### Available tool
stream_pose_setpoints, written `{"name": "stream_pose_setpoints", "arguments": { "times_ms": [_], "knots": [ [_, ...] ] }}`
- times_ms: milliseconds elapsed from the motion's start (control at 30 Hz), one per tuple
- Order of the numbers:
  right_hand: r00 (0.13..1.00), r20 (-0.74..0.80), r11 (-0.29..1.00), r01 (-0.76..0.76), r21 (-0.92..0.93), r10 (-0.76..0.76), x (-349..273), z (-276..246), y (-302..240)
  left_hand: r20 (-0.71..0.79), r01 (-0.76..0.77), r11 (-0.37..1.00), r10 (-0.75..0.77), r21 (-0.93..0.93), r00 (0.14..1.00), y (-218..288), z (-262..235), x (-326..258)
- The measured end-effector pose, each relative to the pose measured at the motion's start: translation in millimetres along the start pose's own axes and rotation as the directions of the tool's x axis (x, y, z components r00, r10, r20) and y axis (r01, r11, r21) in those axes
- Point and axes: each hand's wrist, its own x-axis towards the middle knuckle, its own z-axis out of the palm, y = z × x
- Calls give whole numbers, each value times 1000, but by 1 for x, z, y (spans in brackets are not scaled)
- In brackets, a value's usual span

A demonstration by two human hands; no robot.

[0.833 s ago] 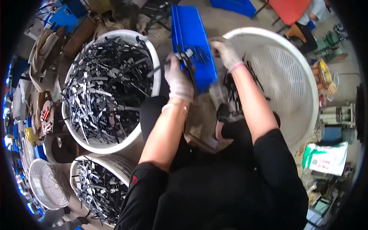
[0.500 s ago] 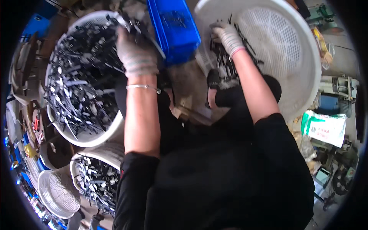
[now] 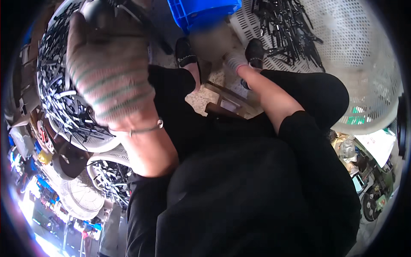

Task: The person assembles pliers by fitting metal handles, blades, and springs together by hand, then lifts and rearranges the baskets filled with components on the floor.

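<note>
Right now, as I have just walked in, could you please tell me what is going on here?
A person in gloves is handling dark strip-like parts. The left hand holds black pieces up close to the camera, in front of the left white basket, which is heaped with black strips. The right hand is just below the blue bin in the picture; blur hides whether it holds anything. More dark parts lie in the right white basket.

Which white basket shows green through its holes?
The large right basket, holding dark strips; green shows through its lower wall, but not through the large left basket, the smaller basket or the shallow basket.
</note>
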Motion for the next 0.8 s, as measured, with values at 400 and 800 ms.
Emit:
{"name": "stream_pose_setpoints", "arguments": {
  "times_ms": [400,800],
  "knots": [
    [925,186,807,-379,452,331,59,8,-55,268,109,977,-56,-184,962,-2,-13,19],
    [985,44,602,-139,786,169,26,-76,17,302,147,989,-138,-8,943,-17,1,25]
  ]
}}
